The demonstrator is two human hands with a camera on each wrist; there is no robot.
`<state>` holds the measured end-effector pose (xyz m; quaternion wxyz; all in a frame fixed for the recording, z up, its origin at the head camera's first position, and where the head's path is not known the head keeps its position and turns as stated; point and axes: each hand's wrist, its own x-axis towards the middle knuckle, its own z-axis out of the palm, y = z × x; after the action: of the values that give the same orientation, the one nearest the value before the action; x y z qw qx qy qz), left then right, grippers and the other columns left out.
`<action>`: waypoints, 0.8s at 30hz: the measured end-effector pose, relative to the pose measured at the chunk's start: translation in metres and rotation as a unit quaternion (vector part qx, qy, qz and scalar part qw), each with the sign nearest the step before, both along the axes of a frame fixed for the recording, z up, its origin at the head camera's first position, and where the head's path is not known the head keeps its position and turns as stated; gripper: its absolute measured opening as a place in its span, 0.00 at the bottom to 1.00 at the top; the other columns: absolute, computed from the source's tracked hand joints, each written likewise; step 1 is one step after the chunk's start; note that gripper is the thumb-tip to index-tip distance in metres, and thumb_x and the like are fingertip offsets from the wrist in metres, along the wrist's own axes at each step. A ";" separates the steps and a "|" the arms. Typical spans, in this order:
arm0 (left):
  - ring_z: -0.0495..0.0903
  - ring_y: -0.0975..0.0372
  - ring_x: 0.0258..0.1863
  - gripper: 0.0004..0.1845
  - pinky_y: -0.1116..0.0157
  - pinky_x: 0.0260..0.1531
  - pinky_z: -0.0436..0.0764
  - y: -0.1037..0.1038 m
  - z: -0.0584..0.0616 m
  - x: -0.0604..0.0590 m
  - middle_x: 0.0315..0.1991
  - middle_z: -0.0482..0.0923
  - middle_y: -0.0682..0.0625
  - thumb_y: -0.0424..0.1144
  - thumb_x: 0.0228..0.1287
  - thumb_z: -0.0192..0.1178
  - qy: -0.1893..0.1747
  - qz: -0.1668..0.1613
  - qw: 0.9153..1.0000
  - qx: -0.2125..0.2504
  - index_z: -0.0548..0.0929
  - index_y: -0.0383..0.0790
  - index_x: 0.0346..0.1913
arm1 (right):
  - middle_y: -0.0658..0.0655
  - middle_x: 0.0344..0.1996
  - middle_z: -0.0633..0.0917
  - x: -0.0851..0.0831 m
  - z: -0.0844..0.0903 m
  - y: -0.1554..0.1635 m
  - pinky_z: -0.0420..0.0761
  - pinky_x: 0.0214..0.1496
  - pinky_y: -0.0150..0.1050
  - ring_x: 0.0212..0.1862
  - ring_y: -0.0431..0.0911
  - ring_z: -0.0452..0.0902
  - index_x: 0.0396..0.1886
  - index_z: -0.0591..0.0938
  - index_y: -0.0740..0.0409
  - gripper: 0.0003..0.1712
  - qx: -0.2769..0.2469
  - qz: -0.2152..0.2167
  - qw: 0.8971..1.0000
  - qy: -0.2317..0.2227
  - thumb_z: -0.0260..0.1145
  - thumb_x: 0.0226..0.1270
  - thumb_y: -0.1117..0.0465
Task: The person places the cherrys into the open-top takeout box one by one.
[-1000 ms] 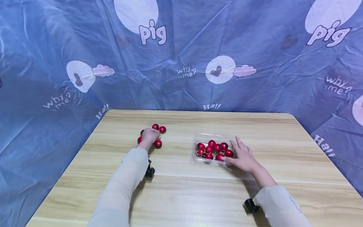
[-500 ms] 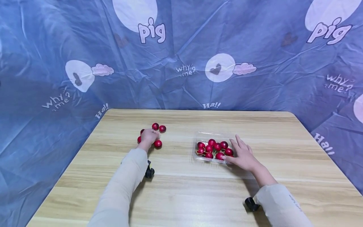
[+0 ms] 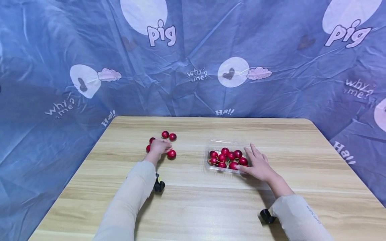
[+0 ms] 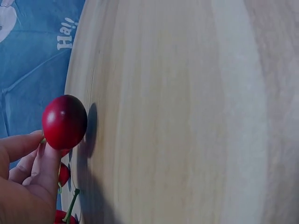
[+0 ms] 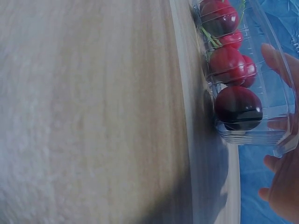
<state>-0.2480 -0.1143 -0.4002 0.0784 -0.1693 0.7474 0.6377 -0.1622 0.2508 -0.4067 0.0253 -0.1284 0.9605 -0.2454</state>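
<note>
My left hand (image 3: 159, 147) is over the loose cherries at the left of the table. In the left wrist view, its thumb and forefinger pinch the short green stem of a dark red cherry (image 4: 64, 122). The same cherry (image 3: 171, 154) shows just right of the fingertips in the head view. My right hand (image 3: 257, 165) rests at the right end of a clear plastic box (image 3: 212, 144), fingers spread and mostly straight. Its thumb (image 5: 275, 58) reaches over the near rim, while the other fingers lie along the end wall. Several cherries (image 5: 238, 107) with green stems lie inside the box.
Two cherries (image 3: 169, 135) lie just beyond my left hand, and others (image 3: 148, 148) are partly hidden at its left side. The wooden table (image 3: 193, 204) ends at a blue printed cloth (image 3: 193, 93) hanging behind it. A small black camera sits on each wrist.
The cherry by my left fingertips has shifted slightly right and toward me, and the left hand has turned a little with it. My right hand and the box have stayed put.
</note>
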 end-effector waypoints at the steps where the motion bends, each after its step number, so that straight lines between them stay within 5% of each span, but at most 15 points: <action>1: 0.77 0.65 0.22 0.11 0.71 0.28 0.81 0.000 0.000 0.000 0.32 0.79 0.39 0.24 0.52 0.55 -0.002 0.000 1.000 0.008 0.76 0.24 0.41 | 0.69 0.64 0.42 0.000 0.000 0.000 0.39 0.59 0.62 0.63 0.62 0.38 0.63 0.53 0.67 0.51 0.000 0.000 1.000 0.000 0.59 0.49 0.38; 8: 0.78 0.64 0.24 0.14 0.70 0.32 0.80 0.005 0.001 0.006 0.42 0.75 0.34 0.23 0.53 0.54 -0.004 -0.002 0.997 0.073 0.74 0.24 0.45 | 0.70 0.63 0.42 0.000 0.000 -0.001 0.40 0.59 0.63 0.62 0.63 0.38 0.62 0.54 0.69 0.51 -0.005 0.000 1.000 0.005 0.60 0.49 0.39; 24: 0.79 0.61 0.29 0.16 0.67 0.40 0.78 0.036 0.015 0.020 0.44 0.72 0.32 0.25 0.54 0.54 0.019 -0.033 0.982 0.184 0.71 0.24 0.47 | 0.69 0.64 0.42 0.000 0.001 -0.002 0.39 0.58 0.63 0.63 0.63 0.38 0.63 0.53 0.68 0.51 -0.008 0.000 1.000 0.000 0.60 0.50 0.39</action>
<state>-0.2283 -0.0780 -0.3848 0.1150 -0.1149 0.6239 0.7644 -0.1621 0.2492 -0.4058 0.0244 -0.1284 0.9586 -0.2531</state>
